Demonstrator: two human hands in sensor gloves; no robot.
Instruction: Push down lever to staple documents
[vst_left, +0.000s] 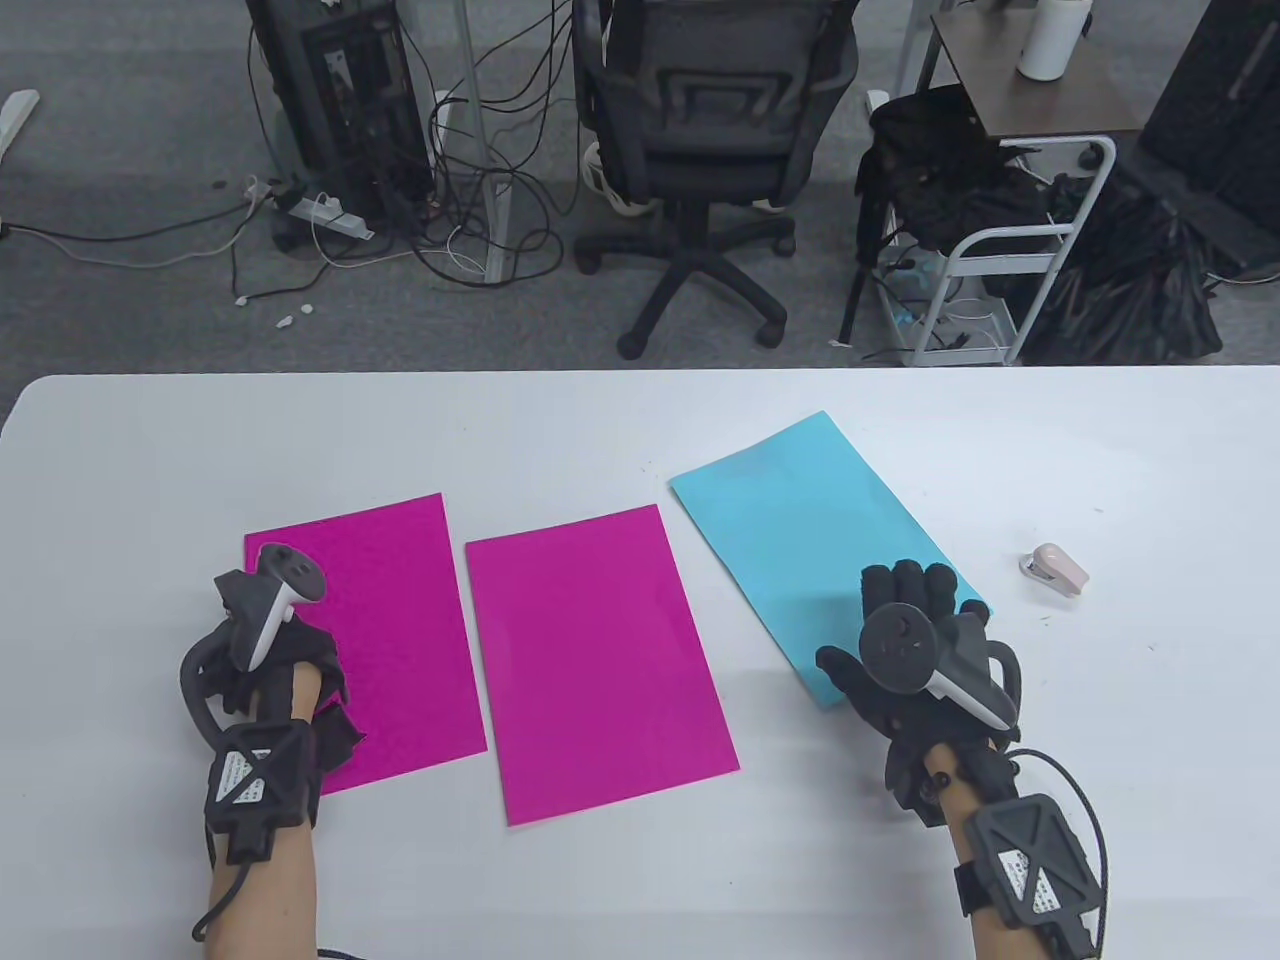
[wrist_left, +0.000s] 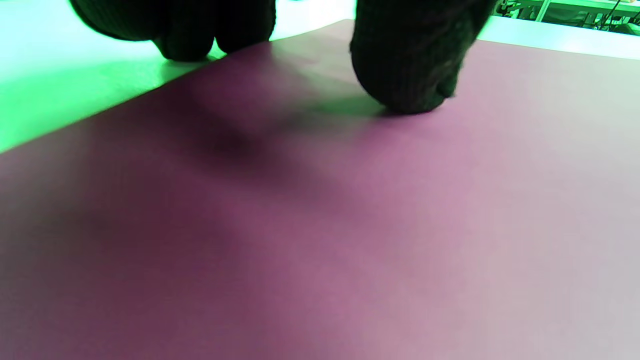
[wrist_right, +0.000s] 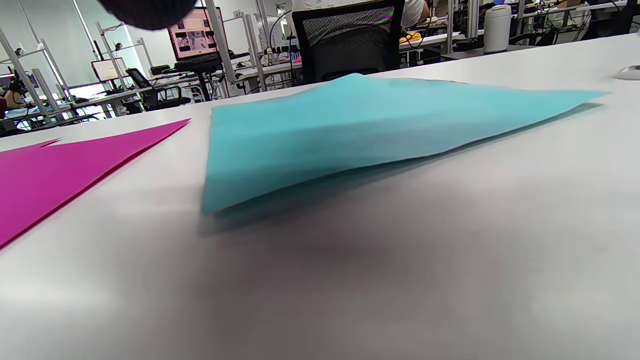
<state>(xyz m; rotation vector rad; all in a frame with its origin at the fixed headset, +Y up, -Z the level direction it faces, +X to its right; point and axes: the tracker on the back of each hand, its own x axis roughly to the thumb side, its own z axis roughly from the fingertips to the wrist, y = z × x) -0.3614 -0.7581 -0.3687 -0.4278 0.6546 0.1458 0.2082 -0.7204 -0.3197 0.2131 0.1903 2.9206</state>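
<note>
Stapler (vst_left: 1054, 571) first: one small pale pink one lies on the white table (vst_left: 150, 450), well to the right of every sheet and untouched, so its lever cannot be pressed until the papers are gathered and brought to it. Nearest to it is the single cyan sheet (vst_left: 800, 520), lying at an angle; the right wrist view shows its near corner raised off the table, probably because the right hand (vst_left: 915, 640) is on its near end and sliding or lifting it. That hand's fingers lie stretched forward and close together over the paper's edge; whether they pinch it or only rest on it I cannot tell. Further left lie two magenta sheets, the middle one (vst_left: 595, 660) untouched and flat, the left one (vst_left: 370, 620) under the left hand (vst_left: 265, 660). In the left wrist view, gloved fingertips (wrist_left: 405, 85) press down on that sheet, likely to drag it toward the others; the fingers look curled, with a gap between thumb and the rest. Count: one stapler, three sheets, two hands.
</note>
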